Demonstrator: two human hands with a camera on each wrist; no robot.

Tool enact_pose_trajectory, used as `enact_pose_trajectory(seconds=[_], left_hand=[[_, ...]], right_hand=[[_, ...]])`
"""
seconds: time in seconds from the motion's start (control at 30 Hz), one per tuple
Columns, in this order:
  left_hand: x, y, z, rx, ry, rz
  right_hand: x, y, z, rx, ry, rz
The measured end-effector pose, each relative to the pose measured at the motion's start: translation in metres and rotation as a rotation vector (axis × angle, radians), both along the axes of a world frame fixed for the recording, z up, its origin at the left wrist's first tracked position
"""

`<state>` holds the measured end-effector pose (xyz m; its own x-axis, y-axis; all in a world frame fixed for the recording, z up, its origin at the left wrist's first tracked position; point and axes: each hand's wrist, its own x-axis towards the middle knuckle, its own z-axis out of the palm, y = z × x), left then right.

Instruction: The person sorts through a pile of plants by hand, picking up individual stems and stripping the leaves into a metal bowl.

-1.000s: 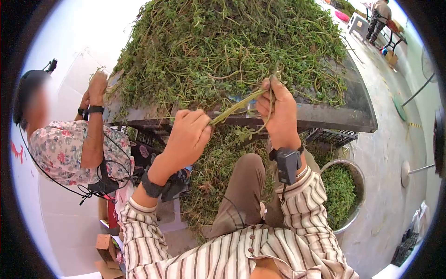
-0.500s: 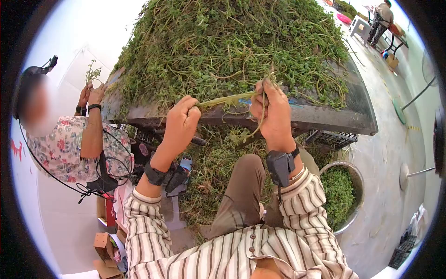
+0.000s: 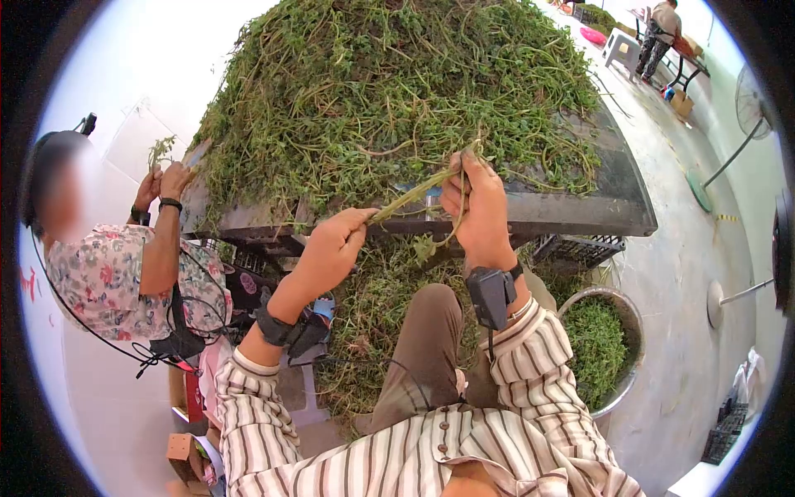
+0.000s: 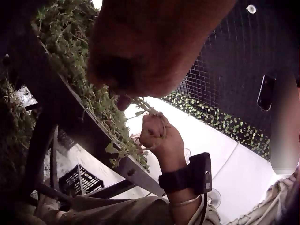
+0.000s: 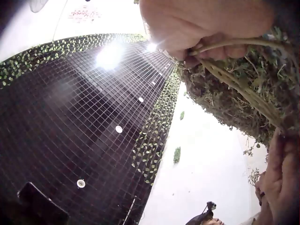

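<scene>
A small bunch of long green stems stretches between my two hands, over the front edge of the table. My left hand grips the lower left end of it, fingers curled round the stems. At the other end my right hand pinches the stems between thumb and fingers, and one leafy stem hangs down from it. The right wrist view shows the stems running from the right hand to the left hand. Behind the hands, a large heap of leafy green plants covers the dark table.
More cut plants lie under the table by my knees. A round metal tub of greens stands at my right, near a black crate. Another person sits at the left, holding a sprig. A pedestal fan stands at far right.
My left hand went up and left, drawing the stems nearly level, then came back down; the bunch slants again. The right hand keeps its pinch. At left, the other person's sprig has come into view.
</scene>
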<state>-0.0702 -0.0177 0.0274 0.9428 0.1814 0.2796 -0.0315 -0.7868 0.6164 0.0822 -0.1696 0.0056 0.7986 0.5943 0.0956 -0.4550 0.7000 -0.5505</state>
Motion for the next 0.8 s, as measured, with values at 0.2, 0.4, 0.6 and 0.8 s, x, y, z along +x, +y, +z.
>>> enact_pose_trajectory(seconds=[0.2, 0.4, 0.6, 0.8], left_hand=[[-0.002, -0.003, 0.001, 0.176, -0.059, -0.021], [0.001, -0.001, 0.001, 0.288, -0.102, -0.010], [0.003, 0.002, -0.004, 0.194, -0.088, 0.049], [-0.006, 0.004, -0.006, -0.076, -0.087, 0.237]], right_hand=[[0.001, 0.003, -0.006, 0.032, -0.011, 0.045], [-0.005, 0.007, -0.002, 0.019, 0.018, 0.056], [-0.005, 0.011, -0.002, -0.004, 0.055, 0.019], [0.015, -0.003, -0.003, 0.157, 0.137, -0.029]])
